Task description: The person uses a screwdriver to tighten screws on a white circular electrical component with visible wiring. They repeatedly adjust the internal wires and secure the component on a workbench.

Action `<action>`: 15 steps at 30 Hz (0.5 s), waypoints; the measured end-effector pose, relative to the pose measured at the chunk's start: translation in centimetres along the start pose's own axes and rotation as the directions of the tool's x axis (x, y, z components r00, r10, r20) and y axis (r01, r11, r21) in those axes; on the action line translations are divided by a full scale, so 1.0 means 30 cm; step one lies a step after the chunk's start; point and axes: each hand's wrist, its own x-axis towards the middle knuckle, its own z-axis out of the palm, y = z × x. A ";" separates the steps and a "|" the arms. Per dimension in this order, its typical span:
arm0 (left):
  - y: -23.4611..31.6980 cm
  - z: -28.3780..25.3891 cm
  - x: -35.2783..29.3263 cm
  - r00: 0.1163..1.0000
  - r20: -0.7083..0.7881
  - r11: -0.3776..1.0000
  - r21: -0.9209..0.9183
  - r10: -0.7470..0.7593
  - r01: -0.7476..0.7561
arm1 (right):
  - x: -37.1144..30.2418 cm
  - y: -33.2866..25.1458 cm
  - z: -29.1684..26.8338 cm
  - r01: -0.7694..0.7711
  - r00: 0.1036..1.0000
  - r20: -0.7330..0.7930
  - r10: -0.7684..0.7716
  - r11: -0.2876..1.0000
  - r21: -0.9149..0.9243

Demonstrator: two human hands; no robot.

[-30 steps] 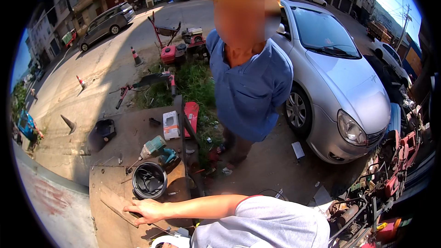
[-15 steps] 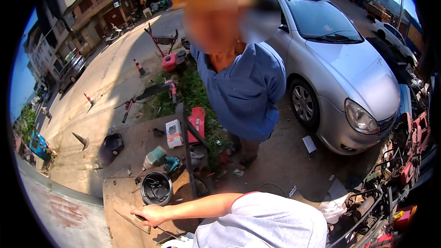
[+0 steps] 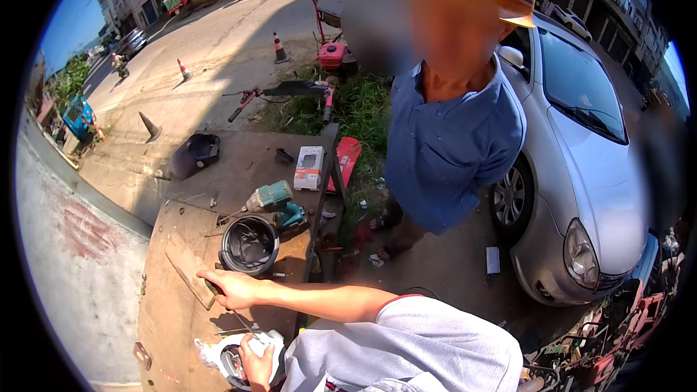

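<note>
A silver car [image 3: 581, 196] fills the right side, and a bystander in a blue shirt [image 3: 450, 152] stands between it and the brown workbench [image 3: 167, 334] (this person's hands are not in view). On the bench a black bucket [image 3: 249, 245] sits just in front of a teal drill [image 3: 274, 199], with a white box [image 3: 310, 167] farther back.

A flat strip [image 3: 185, 265] lies on the bench left of the bucket. Its long axis runs diagonally, from up-left down to the right hand [image 3: 234, 290]. That hand lies over the strip's near end with its fingers drawn together and curled. A small dark piece shows at the fingertips, but whether they pinch it or only press on it cannot be told.

The left hand [image 3: 255, 364] is lower, well short of the strip, so the right hand is the nearer one. Its fingers wrap the edge of a white round-cased thing [image 3: 225, 356] at the bench's near edge. The picture's rim cuts that thing off, and its kind is hard to make out.
</note>
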 end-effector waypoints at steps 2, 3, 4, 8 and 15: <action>-0.038 0.046 0.026 0.998 0.061 1.000 -0.010 0.006 -0.005 | -0.022 0.046 -0.004 0.055 0.994 -0.093 -0.054 0.998 0.012; -0.071 0.061 0.031 0.997 0.080 1.000 -0.004 0.000 0.001 | -0.022 0.020 -0.028 0.040 0.996 -0.078 -0.035 0.998 0.054; -0.062 0.071 0.029 0.998 0.065 1.000 0.000 -0.017 0.017 | -0.025 0.030 -0.028 0.042 0.995 -0.096 -0.033 0.994 0.101; -0.011 0.101 0.037 0.987 0.028 0.975 0.158 -0.161 0.155 | -0.035 0.011 -0.047 0.002 0.994 -0.107 0.013 0.989 0.145; -0.012 0.111 0.049 0.981 0.036 0.976 0.107 -0.193 0.188 | -0.013 -0.012 -0.043 0.061 0.998 -0.021 -0.061 0.998 -0.003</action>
